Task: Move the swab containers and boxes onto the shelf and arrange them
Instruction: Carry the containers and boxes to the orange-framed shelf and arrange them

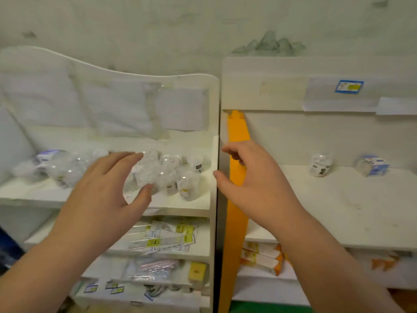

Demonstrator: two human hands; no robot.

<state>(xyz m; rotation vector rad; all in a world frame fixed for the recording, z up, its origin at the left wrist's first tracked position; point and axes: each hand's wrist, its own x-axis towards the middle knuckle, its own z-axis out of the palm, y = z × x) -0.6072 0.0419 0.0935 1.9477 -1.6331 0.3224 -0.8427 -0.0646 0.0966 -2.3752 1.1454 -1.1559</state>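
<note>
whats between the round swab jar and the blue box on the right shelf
Nothing: in the head view the stretch of right shelf between the round swab jar and the blue box is bare white board.

Wall (203, 23): pale, with faint grey-green mountain shapes.
Orange strip (237, 154): upright between the two white units, running from near the top down to the bottom.
Blue tag (349, 86): on the right unit's upper board, with a yellow patch.
Flat packets (167, 238): clear, with yellow labels, piled on the left unit's second level.
Yellow box (197, 271): one level below, beside a clear bag (151, 268).
Orange-and-white boxes (262, 256): stacked on the right unit's lower level.
</note>
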